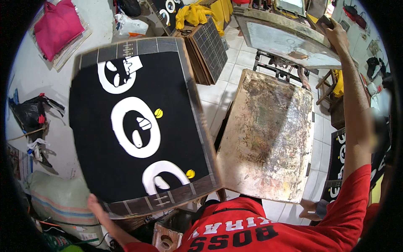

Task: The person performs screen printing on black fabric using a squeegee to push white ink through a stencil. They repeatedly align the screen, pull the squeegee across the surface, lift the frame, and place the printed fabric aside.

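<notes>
At the left, my left hand grips the lower left corner of a large board with ruled lines along its edges; its fingers are partly hidden by the board. Across the board lies a black fabric panel printed with white rounded shapes and small yellow marks. My right arm stretches to the far right, where my right hand grips the edge of a tilted, raised screen-printing frame. Between and below them is a bare, paint-stained press bed, its right part brightly lit. The board's right edge meets the bed's left side.
Behind the board, more ruled boards lean in a stack with yellow cloth on top. A wooden stool stands at the right, above more printed black panels. A pale sack sits at the lower left, on a tiled floor.
</notes>
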`<state>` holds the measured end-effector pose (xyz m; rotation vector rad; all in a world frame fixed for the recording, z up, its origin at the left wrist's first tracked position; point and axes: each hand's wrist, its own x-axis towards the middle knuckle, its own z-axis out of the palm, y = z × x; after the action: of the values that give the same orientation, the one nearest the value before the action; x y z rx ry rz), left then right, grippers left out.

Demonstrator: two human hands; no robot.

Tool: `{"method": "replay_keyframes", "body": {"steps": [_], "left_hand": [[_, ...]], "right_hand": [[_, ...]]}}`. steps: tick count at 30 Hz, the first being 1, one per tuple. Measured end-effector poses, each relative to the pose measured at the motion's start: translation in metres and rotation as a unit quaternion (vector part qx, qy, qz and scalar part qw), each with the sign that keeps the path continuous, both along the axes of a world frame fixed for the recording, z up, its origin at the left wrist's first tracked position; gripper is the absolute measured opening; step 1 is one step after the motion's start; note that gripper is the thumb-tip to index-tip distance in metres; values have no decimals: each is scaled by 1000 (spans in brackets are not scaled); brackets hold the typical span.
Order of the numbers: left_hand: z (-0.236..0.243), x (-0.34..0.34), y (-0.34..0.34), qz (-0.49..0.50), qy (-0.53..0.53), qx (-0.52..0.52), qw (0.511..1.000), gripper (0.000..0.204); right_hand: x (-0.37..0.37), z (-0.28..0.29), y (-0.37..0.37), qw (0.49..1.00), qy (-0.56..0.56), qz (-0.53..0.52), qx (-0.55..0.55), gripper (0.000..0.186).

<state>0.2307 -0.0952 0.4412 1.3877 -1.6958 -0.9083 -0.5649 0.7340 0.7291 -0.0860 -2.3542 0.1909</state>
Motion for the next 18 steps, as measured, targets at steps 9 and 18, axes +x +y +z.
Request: {"method": "replay_keyframes", "body": {"steps": [9,18], "left_hand": [[-216,-162,186,-177,13,117,977,34],[-254,-296,301,-388,-90,96,912,40]], "right_hand": [[55,-16,-30,999,15,17,-41,50],[96,-15,-54,995,7,22,-92,44]]}}
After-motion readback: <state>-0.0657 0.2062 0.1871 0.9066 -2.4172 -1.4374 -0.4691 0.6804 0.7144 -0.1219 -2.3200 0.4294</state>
